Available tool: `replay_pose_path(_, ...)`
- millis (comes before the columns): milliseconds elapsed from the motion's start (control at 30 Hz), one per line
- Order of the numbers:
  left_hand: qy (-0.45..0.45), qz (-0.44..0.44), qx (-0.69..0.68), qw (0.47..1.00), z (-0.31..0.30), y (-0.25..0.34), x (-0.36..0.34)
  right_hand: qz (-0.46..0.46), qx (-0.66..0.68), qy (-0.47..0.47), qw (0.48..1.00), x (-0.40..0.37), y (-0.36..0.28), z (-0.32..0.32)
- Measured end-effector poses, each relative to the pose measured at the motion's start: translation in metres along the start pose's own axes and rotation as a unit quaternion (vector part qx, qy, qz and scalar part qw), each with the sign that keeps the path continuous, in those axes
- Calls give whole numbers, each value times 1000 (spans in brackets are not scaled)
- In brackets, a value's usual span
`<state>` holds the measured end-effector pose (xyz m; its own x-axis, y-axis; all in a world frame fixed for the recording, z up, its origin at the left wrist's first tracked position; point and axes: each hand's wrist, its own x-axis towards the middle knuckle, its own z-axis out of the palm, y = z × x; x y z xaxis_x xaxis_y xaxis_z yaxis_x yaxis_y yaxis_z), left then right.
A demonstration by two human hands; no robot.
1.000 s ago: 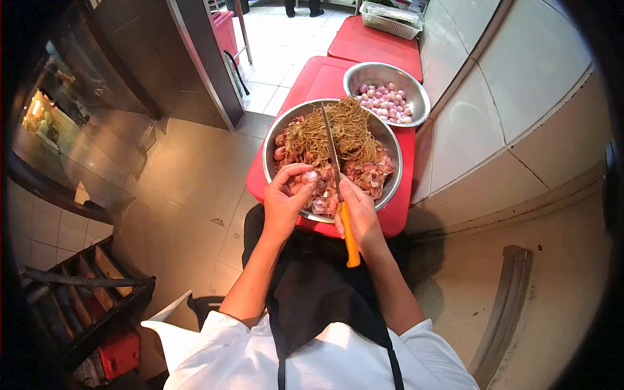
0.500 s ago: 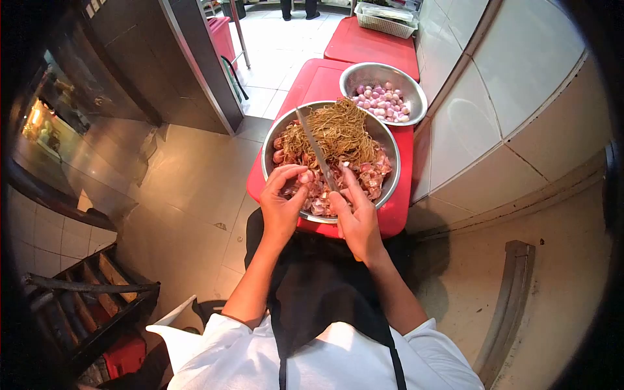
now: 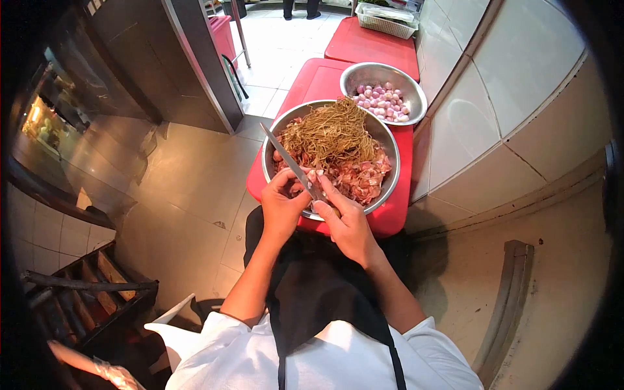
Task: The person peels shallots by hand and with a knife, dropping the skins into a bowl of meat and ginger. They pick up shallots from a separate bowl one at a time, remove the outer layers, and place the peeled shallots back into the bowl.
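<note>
Over the near edge of a large metal bowl, my left hand pinches a shallot, mostly covered by the fingers. My right hand is wrapped round the handle of a knife, its blade slanting up and left across the bowl. The two hands meet near the base of the blade, which lies close against the shallot. Inside the bowl is a heap of brown dried roots or stringy tops, with reddish shallot skins around it. Behind stands a smaller metal bowl of peeled shallots.
Both bowls stand on a red stool; another red stool behind bears a white basket. A tiled wall rises at right. At lower left are a dark slatted rack and another person's plastic-gloved hand.
My right hand has moved left against my left hand, and the knife's tip has swung left to the bowl's rim. Another person's gloved hand has appeared at lower left.
</note>
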<state>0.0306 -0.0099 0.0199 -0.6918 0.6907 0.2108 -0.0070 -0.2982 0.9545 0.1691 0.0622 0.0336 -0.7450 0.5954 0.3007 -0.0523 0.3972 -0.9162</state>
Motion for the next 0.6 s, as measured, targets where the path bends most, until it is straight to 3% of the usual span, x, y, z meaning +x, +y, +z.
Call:
replay_pose_path(133, -22, -63, -37, 997, -7, 2, 0, -26, -32, 7, 999, 1, -3, 0)
replay_pose_path(233, -29, -54, -41, 997, -12, -3, 0, 10, 3, -5, 1000, 1, -9, -1)
replay_pose_path(433, -22, -17, -42, 999, -4, 1, 1, 207, 152, 32, 966, 0, -7, -2)
replay_pose_path(533, -20, 76, 32, 996, -10, -6, 7, 203, 201, 58, 957, 1, -3, -4)
replay_pose_path(600, -5, 41, -7, 999, -13, -13, 8, 214, 202, 54, 954, 1, 6, -6)
